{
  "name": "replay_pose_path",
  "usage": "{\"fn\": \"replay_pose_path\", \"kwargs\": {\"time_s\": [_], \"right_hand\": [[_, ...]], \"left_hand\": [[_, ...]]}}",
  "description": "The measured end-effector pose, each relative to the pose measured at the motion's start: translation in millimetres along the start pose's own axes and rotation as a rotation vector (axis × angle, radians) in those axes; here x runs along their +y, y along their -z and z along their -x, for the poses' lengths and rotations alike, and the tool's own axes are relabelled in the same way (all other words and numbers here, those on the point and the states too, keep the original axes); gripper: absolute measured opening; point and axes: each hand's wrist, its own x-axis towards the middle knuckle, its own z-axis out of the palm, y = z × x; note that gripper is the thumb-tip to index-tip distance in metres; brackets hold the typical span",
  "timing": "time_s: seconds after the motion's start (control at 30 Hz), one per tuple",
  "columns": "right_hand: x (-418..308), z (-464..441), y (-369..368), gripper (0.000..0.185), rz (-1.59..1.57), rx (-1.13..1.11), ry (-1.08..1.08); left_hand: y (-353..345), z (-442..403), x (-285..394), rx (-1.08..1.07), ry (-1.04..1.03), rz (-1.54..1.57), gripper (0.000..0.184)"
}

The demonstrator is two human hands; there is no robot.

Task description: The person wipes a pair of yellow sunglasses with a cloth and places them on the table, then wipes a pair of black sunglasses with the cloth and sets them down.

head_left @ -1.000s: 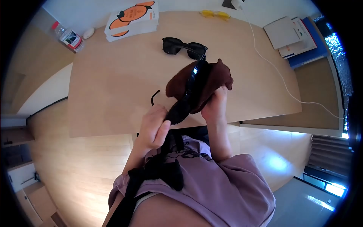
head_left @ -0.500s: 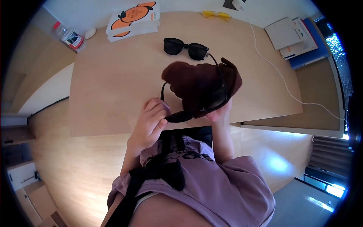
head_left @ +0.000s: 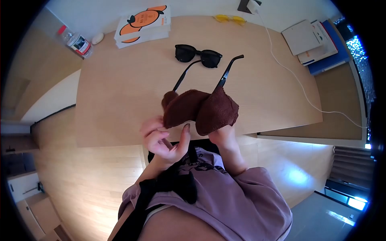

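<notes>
A brown cleaning cloth point(head_left: 217, 110) is draped over the front of a pair of dark-framed glasses, whose temples point(head_left: 227, 74) stick up and away from me. The cloth hides the lenses. My right hand point(head_left: 223, 135) grips the cloth and glasses from below at the right side, its fingers mostly covered by the fabric. At the lower left, my left hand point(head_left: 163, 142) has its thumb stretched apart from bent fingers. Those fingers are at the cloth's left edge; whether they touch the frame is hidden. Beyond the cloth, black sunglasses point(head_left: 198, 55) lie on the table.
On the wooden table point(head_left: 116, 96) stand boxes with orange drawings point(head_left: 142, 26) at the back left. A bottle point(head_left: 76, 42) and a white rounded object point(head_left: 97, 38) are beside them. Yellow glasses point(head_left: 229, 19) lie at the back. A white cable point(head_left: 287, 70) runs past books point(head_left: 317, 44).
The glasses have turned so their temples point away from me, and the cloth now covers their front. My left thumb has come off the frame and spread apart from the fingers.
</notes>
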Motion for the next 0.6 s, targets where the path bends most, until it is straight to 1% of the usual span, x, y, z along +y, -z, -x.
{"fn": "replay_pose_path", "kwargs": {"time_s": [0.03, 0.07, 0.1, 0.13, 0.17, 0.2, 0.23, 0.27, 0.3, 0.33, 0.37, 0.4, 0.43, 0.47, 0.5, 0.53, 0.57, 0.6], "right_hand": [[1, 1, -3, 0.029, 0.005, 0.001, -0.008], [2, 1, -5, 0.030, 0.010, 0.002, -0.016], [5, 1, -6, 0.031, 0.162, -0.024, 0.064], [5, 1, -8, 0.031, 0.238, -0.039, 0.104], [5, 0, -11, 0.031, 0.314, -0.050, 0.144], [-4, -4, -20, 0.028, 0.346, -0.053, 0.152], [-6, -6, -24, 0.029, 0.353, -0.056, 0.139], [-9, -8, -27, 0.030, 0.360, -0.060, 0.126], [-4, -11, -24, 0.030, 0.360, -0.064, 0.125], [2, -17, -19, 0.033, 0.357, -0.164, 0.185], [1, -16, -18, 0.035, 0.357, -0.215, 0.216], [-1, -17, -18, 0.036, 0.354, -0.266, 0.247], [-12, -12, -24, 0.036, 0.405, -0.192, 0.142], [-14, -10, -25, 0.035, 0.431, -0.154, 0.091], [-16, -8, -26, 0.035, 0.456, -0.117, 0.038], [-10, -6, -23, 0.033, 0.459, -0.142, 0.138], [-4, -4, -18, 0.032, 0.462, -0.153, 0.189], [1, -2, -13, 0.031, 0.464, -0.164, 0.240]], "left_hand": [[0, 0, 1, 0.000, 0.000, -0.001, 0.045], [-1, -1, 2, 0.021, -0.049, -0.212, 0.044], [-1, -2, 3, 0.042, -0.097, -0.422, 0.044], [-2, -8, 6, 0.074, -0.189, -0.561, 0.044], [-1, -7, 6, 0.075, -0.188, -0.560, 0.044], [0, -6, 6, 0.025, -0.171, -0.549, 0.043], [2, -4, 5, -0.025, -0.153, -0.539, 0.043], [10, -4, -1, -0.253, -0.074, -0.296, 0.058], [12, -3, -6, -0.250, -0.073, -0.299, 0.058], [12, -2, -11, -0.304, 0.016, -0.132, 0.056], [14, -3, -13, -0.356, 0.103, 0.036, 0.053], [17, -4, -14, -0.355, 0.103, 0.035, 0.053], [21, -4, -15, -0.453, 0.117, 0.047, 0.050], [23, -4, -14, -0.552, 0.130, 0.059, 0.046], [23, -3, -14, -0.551, 0.130, 0.060, 0.046], [23, -3, -12, -0.537, 0.126, 0.036, 0.038], [22, -2, -11, -0.524, 0.121, 0.013, 0.029], [20, -2, -12, -0.526, 0.120, 0.016, 0.029]]}}
